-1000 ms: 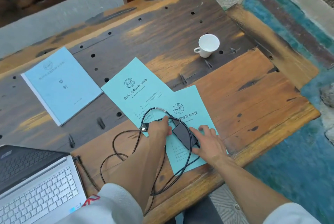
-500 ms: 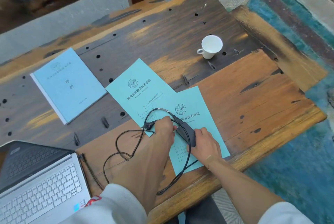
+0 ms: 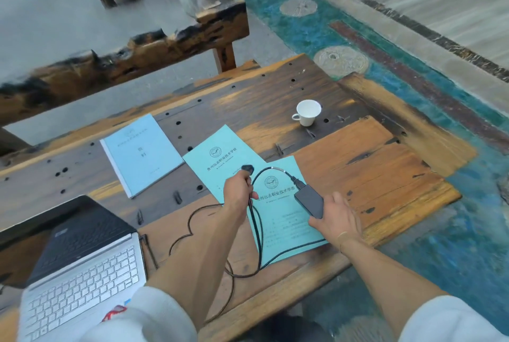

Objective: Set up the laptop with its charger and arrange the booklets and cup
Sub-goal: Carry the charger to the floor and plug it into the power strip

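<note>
Left hand [image 3: 237, 189] pinches plug [image 3: 247, 168]; right hand [image 3: 337, 218] grips rigid charger brick [image 3: 309, 200]. Cable [image 3: 256, 227] limp: support both ends.

The table [image 3: 371, 176] fills the middle of the frame. At lower left the laptop [image 3: 80, 267] is set open. One booklet [image 3: 141, 152] lies left of centre; two overlapping booklets [image 3: 220, 157] [image 3: 283, 228] lie at centre. The cup [image 3: 308, 112] stands toward the upper right. The charger brick [image 3: 309, 201] is held above the nearer booklet, its cable [image 3: 192, 228] trailing leftward to the laptop. A bench [image 3: 124, 63] stands behind the table, at upper left.
</note>
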Tool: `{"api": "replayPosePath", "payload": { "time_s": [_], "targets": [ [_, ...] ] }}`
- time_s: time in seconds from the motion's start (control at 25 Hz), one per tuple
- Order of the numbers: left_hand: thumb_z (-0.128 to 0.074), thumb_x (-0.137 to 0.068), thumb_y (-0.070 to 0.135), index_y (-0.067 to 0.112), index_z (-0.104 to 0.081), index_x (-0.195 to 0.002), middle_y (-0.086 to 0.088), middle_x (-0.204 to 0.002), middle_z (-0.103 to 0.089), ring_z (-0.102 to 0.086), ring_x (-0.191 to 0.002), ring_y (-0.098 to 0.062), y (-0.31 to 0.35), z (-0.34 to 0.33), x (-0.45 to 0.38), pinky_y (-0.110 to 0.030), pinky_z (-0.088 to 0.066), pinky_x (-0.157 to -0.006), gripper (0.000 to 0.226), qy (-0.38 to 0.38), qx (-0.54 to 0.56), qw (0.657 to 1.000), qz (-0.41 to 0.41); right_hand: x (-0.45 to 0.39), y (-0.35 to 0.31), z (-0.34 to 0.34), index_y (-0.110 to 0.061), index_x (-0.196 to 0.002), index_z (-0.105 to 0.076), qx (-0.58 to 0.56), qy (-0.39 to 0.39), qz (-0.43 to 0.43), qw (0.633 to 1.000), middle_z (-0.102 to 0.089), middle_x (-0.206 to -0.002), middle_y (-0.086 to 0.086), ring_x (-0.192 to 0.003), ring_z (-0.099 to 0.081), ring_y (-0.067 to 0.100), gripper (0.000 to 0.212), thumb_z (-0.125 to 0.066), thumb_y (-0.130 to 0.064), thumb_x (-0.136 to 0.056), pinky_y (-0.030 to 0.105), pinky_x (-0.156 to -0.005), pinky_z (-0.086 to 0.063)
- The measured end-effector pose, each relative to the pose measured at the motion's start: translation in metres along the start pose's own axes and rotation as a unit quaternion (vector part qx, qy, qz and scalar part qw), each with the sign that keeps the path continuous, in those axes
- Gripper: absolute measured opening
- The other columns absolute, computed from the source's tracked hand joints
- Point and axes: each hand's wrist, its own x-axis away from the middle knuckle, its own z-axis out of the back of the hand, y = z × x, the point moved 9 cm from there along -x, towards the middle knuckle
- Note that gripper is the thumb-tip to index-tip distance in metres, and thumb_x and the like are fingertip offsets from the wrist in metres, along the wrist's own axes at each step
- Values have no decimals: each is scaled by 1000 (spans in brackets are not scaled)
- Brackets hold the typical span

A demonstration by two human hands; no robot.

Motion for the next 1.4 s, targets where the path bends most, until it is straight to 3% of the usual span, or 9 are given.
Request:
{"api": "replayPosePath", "payload": {
  "time_s": [0.12,0.28,0.56,0.76,1.0,1.28,1.4],
  "targets": [
    [-45,-92,19,16,-46,-59,3,-45,-39,-33,-36,-13,26,-10,26,-22,-25,-37,33,-45,2,997,-55,24,19,25,-14,-111,-53,12,31,-23,999,-49,-108,5,-103,-50,24,49,-63,-49,-78,36,-76,-46],
    [-42,-93,17,16,-46,-62,6,-40,-27,-19,-35,-10,49,-22,51,-19,-13,-35,32,-87,22,991,-102,68,47,47,-14,-110,-54,17,77,-74,994,-50,-108,5,-107,-50,25,48,-63,-48,-78,37,-81,-43],
    [-45,-88,17,17,-47,-57,6,-38,-22,-14,-35,-11,48,-28,131,-18,-11,-37,31,-203,14,967,-154,196,95,82,-12,-105,-57,16,170,-186,968,-50,-102,8,-100,-53,30,44,-64,-44,-75,36,-71,-40],
    [-45,-90,12,8,-65,-77,5,-40,-22,-13,-37,-13,41,-62,209,-18,-13,-38,24,-294,-18,933,-207,310,132,91,-12,-100,-60,40,190,-274,942,-52,-101,9,-96,-55,31,44,-66,-45,-73,34,-66,-37],
    [-40,-96,13,4,-69,-104,4,-35,-34,-22,-33,-10,-14,-129,295,-20,-18,-36,32,-388,-95,891,-215,425,173,70,-13,-109,-60,28,179,-357,916,-53,-103,8,-100,-55,29,50,-65,-47,-73,36,-70,-41],
    [-38,-98,10,10,-60,-81,1,-42,-47,-31,-29,-11,-121,-223,406,-21,-22,-33,27,-491,-171,834,-187,547,232,29,-13,-108,-60,-3,169,-442,881,-55,-106,7,-105,-55,28,47,-64,-47,-74,39,-82,-45],
    [-43,-89,9,14,-63,-72,-4,-57,-52,-44,-49,-18,-176,-255,458,-27,-31,-48,27,-468,-248,819,-221,597,269,12,-13,-109,-60,-21,170,-464,869,-56,-108,8,-107,-55,29,47,-63,-45,-75,39,-86,-45]
  ]
}}
